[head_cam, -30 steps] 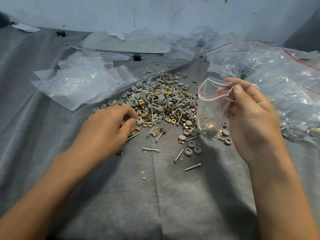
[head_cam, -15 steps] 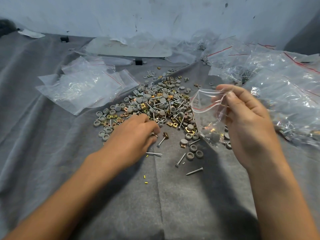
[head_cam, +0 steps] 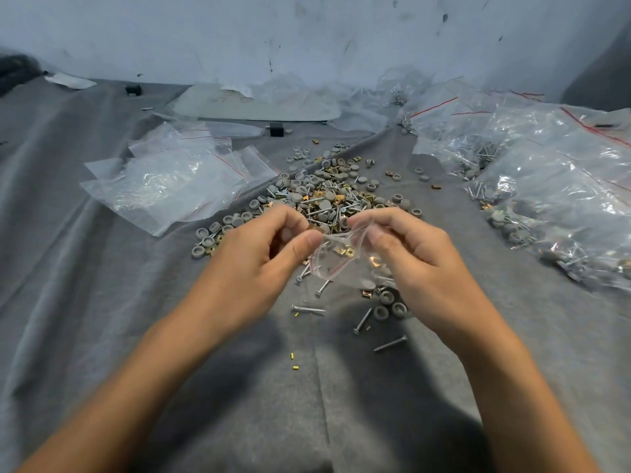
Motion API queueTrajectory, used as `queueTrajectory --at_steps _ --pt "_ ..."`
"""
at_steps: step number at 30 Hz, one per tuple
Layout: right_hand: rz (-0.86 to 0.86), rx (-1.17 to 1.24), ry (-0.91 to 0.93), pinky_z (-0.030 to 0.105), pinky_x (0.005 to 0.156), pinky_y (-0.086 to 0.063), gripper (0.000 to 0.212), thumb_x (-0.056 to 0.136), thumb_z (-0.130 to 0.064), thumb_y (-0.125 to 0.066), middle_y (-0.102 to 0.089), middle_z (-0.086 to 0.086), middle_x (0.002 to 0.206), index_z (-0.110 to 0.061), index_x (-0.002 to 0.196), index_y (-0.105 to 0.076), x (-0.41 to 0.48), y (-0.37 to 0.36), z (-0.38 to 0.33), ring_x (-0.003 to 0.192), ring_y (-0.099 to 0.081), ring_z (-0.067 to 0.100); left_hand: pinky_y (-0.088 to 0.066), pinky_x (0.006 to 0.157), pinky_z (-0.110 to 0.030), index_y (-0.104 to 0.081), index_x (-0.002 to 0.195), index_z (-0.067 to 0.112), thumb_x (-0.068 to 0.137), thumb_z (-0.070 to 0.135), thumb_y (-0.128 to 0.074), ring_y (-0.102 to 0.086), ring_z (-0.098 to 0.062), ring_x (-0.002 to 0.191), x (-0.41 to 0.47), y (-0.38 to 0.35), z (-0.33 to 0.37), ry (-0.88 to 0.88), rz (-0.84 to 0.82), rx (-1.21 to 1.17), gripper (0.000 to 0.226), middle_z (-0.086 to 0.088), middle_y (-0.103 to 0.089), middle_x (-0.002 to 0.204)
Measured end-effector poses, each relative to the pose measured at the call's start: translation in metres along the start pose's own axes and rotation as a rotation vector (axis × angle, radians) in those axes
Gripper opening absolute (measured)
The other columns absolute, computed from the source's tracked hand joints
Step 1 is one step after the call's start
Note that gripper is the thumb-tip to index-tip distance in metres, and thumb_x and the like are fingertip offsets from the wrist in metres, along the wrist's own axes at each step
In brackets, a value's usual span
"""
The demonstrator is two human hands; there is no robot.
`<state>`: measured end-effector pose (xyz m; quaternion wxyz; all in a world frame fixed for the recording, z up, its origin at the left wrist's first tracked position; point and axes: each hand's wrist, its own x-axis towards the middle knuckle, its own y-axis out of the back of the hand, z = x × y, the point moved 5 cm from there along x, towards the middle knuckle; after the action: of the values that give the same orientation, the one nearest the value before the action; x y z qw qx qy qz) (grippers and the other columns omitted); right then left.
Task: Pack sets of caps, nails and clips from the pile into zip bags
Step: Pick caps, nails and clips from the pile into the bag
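One zip bag (head_cam: 345,268) between both hands (head_cam: 259,257) (head_cam: 415,259)

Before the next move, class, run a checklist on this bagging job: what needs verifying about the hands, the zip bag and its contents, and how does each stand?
1. Zip bag held: ok, the right hand pinches its top edge.
2. Left hand grip on the bag: cannot tell; its thumb meets the bag's edge.
3. Clips inside: ok, gold ones show through the plastic.
4. Full set inside: cannot tell; the rest is blurred.
5. Mouth zipped: cannot tell.
6. Pile close by: ok, just beyond both hands.
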<state>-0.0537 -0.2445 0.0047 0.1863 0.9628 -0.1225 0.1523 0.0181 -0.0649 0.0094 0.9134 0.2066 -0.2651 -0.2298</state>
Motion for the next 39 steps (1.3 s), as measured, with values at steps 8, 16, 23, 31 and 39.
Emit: queueTrajectory --at_steps 8,16,23,31,39 --pt "-0.042 -0.035 0.001 0.026 0.090 -0.050 0.024 0.100 -0.024 -0.051 -0.072 -0.015 0.100 -0.027 0.111 -0.072 0.000 -0.006 0.000 0.100 -0.066 0.006 -0.042 0.055 -0.022 -0.072 0.085 0.025 0.080 0.047 -0.074 -0.053 -0.011 0.058 -0.001 -0.008 0.000 0.024 0.019 0.050 0.023 0.006 -0.066 0.068" --pt "0.407 0.180 -0.026 0.020 0.072 -0.045 0.023 0.105 -0.017 -0.051 -0.069 -0.007 0.089 -0.026 0.105 -0.073 0.003 0.038 0.003 0.082 -0.058 0.008 -0.042 0.056 -0.029 -0.067 0.091 0.030 0.096 0.040 -0.063 -0.052 -0.003 0.058 0.012 -0.004 -0.011 0.016 0.150 0.008 0.012 0.008 -0.065 0.071" --pt "0.544 0.188 -0.036 0.017 0.072 -0.045 0.023 0.103 -0.020 -0.051 -0.067 -0.011 0.086 -0.027 0.105 -0.072 0.002 0.050 0.004 0.082 -0.060 0.009 -0.043 0.096 -0.036 -0.066 0.116 0.027 0.101 0.038 -0.056 -0.055 -0.014 0.108 0.028 -0.056 -0.017 -0.048 -0.162 0.472 0.022 0.009 -0.066 0.113" --pt "0.538 0.173 -0.046 0.015 0.071 -0.044 0.024 0.105 -0.019 -0.051 -0.068 -0.011 0.085 -0.029 0.104 -0.073 0.003 0.050 0.003 0.080 -0.059 0.004 -0.038 0.097 -0.038 -0.061 0.126 0.022 0.099 0.059 -0.041 -0.046 -0.020 0.109 0.039 -0.083 -0.032 0.028 -0.154 0.813 0.049 0.001 -0.057 0.117" --pt "0.526 0.200 -0.057 0.016 0.069 -0.043 0.024 0.106 -0.016 -0.051 -0.066 -0.009 0.084 -0.025 0.106 -0.073 0.005 0.050 0.004 0.077 -0.055 0.006 -0.041 0.095 -0.035 -0.059 0.126 0.028 0.104 0.044 -0.043 -0.050 -0.019 0.108 0.041 -0.086 -0.023 -0.071 -0.237 0.773 0.032 0.003 -0.057 0.118"
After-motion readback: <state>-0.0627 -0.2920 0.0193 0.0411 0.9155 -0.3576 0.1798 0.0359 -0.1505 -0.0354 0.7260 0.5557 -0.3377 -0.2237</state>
